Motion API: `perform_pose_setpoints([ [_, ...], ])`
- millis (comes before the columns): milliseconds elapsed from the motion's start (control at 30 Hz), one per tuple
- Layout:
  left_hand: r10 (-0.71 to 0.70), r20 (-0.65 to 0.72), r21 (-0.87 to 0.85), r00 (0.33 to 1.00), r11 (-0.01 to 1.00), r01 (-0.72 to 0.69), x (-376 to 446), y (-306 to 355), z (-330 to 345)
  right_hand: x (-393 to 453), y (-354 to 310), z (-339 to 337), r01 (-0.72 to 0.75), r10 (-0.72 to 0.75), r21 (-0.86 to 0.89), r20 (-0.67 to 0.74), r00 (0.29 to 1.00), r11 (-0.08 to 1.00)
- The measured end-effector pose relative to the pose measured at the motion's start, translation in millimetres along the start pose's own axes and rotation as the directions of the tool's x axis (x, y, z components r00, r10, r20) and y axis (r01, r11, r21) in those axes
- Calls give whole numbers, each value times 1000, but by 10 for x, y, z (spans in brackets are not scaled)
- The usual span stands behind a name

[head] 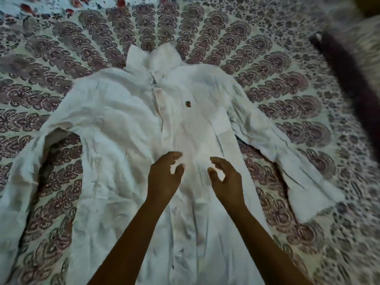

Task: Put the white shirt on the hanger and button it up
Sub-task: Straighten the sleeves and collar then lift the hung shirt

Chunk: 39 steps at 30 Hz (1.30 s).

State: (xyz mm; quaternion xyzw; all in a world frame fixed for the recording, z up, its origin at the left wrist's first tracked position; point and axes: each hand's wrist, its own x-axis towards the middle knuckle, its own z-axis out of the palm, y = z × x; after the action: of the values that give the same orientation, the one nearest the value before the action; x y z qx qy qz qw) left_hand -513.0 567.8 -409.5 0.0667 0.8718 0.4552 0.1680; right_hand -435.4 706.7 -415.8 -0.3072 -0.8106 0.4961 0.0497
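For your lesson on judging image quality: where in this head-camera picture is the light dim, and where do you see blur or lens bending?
Head view: dim, bluish light throughout; the shirt reads grey-white. Motion blur smears the right edge and the dark strip. Wide-angle bending curves the bedspread pattern. Both hands, left and right, look fairly sharp.

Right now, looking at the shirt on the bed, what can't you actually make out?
Head view only:
- Hanger: none visible; if it is inside the white shirt, the cloth hides it.
- Buttons along the placket: too small and blurred to tell fastened from open.
- Shirt hem: cut off by the bottom edge.
- Left hand and right hand: whether fingertips touch the cloth is unclear.
- Dark object at right: motion blur, unidentifiable.
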Motion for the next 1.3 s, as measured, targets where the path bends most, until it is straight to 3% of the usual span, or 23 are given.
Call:
perform_pose_setpoints([
  [233,5,124,69,992,998,-13,-720,166,772,-654,839,-728,-164,166,35,-89,982,986],
  [367,5,159,99,987,995,-21,-1038,425,1392,-855,1229,-1355,-249,253,70,-60,966,966],
  [533,50,209,104,977,992,-73,-1311,739,1996,-879,1562,-2036,-165,159,-14,-203,966,986],
  [700,49,231,140,972,987,-83,-1396,904,2299,-655,1737,-2212,-83,27,-262,-210,977,962],
  [767,44,231,150,972,985,-80,-1395,916,2367,-553,1803,-2124,-23,-38,-447,-126,991,894],
  [833,20,234,144,972,988,-55,-1381,899,2407,-464,1877,-2031,-12,-7,-623,-28,1000,782],
  [933,-14,246,146,969,989,-22,-1372,847,2449,-378,1993,-2004,-42,18,-694,-42,999,719],
  [1033,-21,248,133,969,991,-12,-1370,820,2454,-337,1971,-2109,-47,-33,-625,-116,993,779],
  [1100,-33,245,143,969,990,-2,-1363,837,2463,-311,1869,-2190,-33,-40,-476,-141,989,879],
  [1200,-88,252,95,964,993,66,-1373,943,2502,-315,1562,-2307,-55,45,-47,-193,980,997],
  [1233,-119,258,57,959,993,108,-1372,1004,2516,-323,1459,-2347,-95,122,137,-205,971,986],
  [1300,-198,284,-47,938,974,220,-1354,1108,2538,-351,1287,-2447,-192,310,534,-140,941,823],
])
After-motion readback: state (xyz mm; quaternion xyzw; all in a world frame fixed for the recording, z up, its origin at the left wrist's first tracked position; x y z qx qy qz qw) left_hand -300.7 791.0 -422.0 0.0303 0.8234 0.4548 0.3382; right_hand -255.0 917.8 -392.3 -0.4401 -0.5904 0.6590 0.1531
